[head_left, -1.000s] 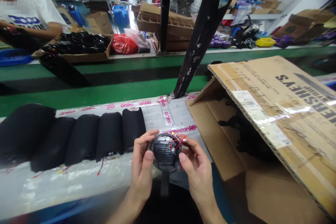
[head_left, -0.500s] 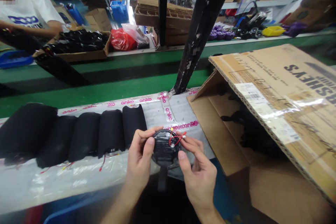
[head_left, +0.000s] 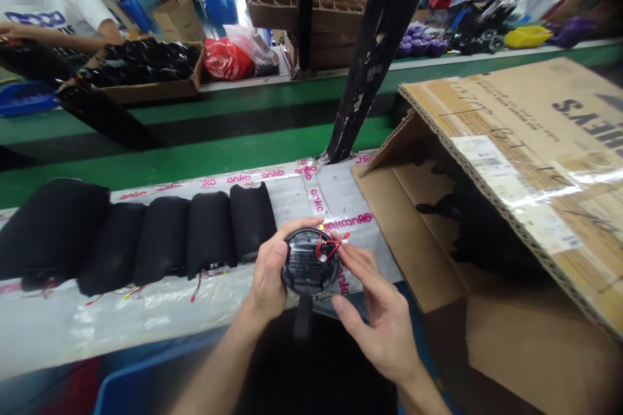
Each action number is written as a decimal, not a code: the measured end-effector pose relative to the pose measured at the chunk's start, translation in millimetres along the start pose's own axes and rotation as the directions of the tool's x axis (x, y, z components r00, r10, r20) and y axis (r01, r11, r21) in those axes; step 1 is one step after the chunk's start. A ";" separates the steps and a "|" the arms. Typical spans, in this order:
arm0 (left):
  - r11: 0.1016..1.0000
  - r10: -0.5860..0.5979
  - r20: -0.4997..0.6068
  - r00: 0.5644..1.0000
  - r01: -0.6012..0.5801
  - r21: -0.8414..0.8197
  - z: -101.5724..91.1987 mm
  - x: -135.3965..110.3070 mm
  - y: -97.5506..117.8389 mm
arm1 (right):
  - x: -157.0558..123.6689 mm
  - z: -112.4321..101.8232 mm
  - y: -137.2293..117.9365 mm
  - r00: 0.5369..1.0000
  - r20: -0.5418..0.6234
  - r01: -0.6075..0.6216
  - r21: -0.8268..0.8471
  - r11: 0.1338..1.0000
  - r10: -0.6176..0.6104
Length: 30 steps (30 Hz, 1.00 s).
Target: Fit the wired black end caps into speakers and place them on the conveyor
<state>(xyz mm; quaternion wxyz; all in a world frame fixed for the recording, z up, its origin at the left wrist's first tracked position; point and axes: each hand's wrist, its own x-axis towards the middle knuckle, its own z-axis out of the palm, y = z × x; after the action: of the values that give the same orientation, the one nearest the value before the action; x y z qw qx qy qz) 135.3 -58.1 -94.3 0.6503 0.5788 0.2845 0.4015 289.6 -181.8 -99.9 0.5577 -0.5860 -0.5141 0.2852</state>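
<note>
My left hand [head_left: 270, 270] grips a round black part [head_left: 307, 275] by its left rim, thumb on the near face and a finger along the top. The face is ribbed and framed by a raised rim. Thin red wires [head_left: 326, 248] with small connectors come out at its upper right. A dark strap [head_left: 302, 318] hangs below it. My right hand [head_left: 377, 314] is open at the right side, its fingertips by the wires and rim, its thumb apart from the part. Whether those fingertips touch the wires I cannot tell.
Several black cloth-covered cylinders [head_left: 163, 237] with wire ends lie in a row on the plastic-wrapped bench [head_left: 160, 318]. An open cardboard box [head_left: 525, 162] with black items stands at right. A black post [head_left: 363, 78] rises behind. Across the green surface, a person [head_left: 58, 6] works.
My right thumb has come off the round part and spread away from it. My left hand still holds the part. The whole view has shifted slightly.
</note>
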 end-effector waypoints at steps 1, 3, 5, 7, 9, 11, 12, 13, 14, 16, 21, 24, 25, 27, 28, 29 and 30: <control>1.000 -0.007 -0.005 1.000 0.007 -0.011 1.2 -0.6 1.1 | -0.6 -2.9 3.3 0.999 0.032 0.010 -0.003 1.000 -0.010; 1.000 -0.007 -0.018 1.000 0.007 -0.022 4.0 -1.6 3.8 | 0.0 -4.4 8.3 0.999 0.024 0.030 -0.011 0.999 -0.030; 1.000 -0.007 -0.034 0.999 0.007 -0.022 7.3 -1.8 6.6 | 2.8 -1.8 10.3 0.997 -0.024 0.068 -0.022 0.997 -0.069; 0.999 -0.020 -0.064 0.998 0.018 -0.035 10.5 -1.6 8.8 | 6.3 1.7 9.4 0.990 -0.060 0.124 -0.060 0.991 -0.127; 0.998 -0.028 -0.093 0.995 0.022 -0.067 12.4 -1.6 9.4 | 8.4 3.2 7.8 0.979 -0.074 0.180 -0.111 0.977 -0.189; 0.997 -0.009 -0.076 0.997 0.002 -0.082 11.6 -2.1 7.9 | 8.2 2.5 8.3 0.977 -0.077 0.191 -0.120 0.974 -0.201; 0.997 0.009 -0.043 0.999 -0.013 -0.078 9.9 -2.5 6.4 | 7.4 1.9 9.9 0.980 -0.080 0.175 -0.098 0.980 -0.183; 0.997 0.026 -0.004 1.000 -0.026 -0.070 7.4 -2.8 4.5 | 6.4 1.3 12.5 0.985 -0.082 0.147 -0.065 0.987 -0.152; 0.997 0.041 0.031 0.999 -0.039 -0.062 4.4 -3.0 2.3 | 5.6 1.1 15.8 0.989 -0.082 0.118 -0.031 0.993 -0.120; 0.997 0.056 0.075 0.996 -0.053 -0.051 -2.0 -2.7 -2.0 | 5.8 1.2 24.3 0.992 -0.082 0.092 0.011 0.996 -0.091; 0.998 0.063 0.125 0.990 -0.062 -0.009 -9.5 0.4 -8.1 | 15.9 -1.5 40.3 0.958 -0.101 0.265 -0.034 0.964 -0.267; 0.995 0.099 0.107 0.989 -0.100 0.009 -7.7 1.5 -8.6 | 16.9 -6.3 35.8 0.961 -0.095 0.255 -0.056 0.965 -0.259; 0.995 0.100 0.102 0.990 -0.102 0.007 -6.8 1.6 -8.7 | 15.2 -7.6 31.9 0.971 -0.090 0.218 -0.054 0.975 -0.222; 0.996 0.091 0.099 0.991 -0.092 0.003 -4.8 1.4 -8.7 | 10.3 -9.2 22.9 0.988 -0.068 0.137 -0.052 0.989 -0.141; 0.996 0.087 0.097 0.991 -0.087 0.001 -4.0 1.2 -8.6 | 8.2 -9.4 18.8 0.992 -0.054 0.110 -0.059 0.992 -0.113; 0.996 0.086 0.096 0.992 -0.086 -0.001 -3.3 0.9 -8.4 | 6.8 -9.3 15.7 0.994 -0.043 0.099 -0.075 0.992 -0.102; 0.996 0.087 0.094 0.992 -0.087 -0.003 -2.8 0.7 -8.2 | 6.4 -8.9 13.9 0.993 -0.038 0.110 -0.097 0.989 -0.114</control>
<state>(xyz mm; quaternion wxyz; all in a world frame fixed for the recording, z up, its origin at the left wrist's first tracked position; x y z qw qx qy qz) 134.8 -56.2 -102.7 0.6446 0.6092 0.2282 0.4015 303.7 -176.9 -109.7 0.5556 -0.5879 -0.5468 0.2160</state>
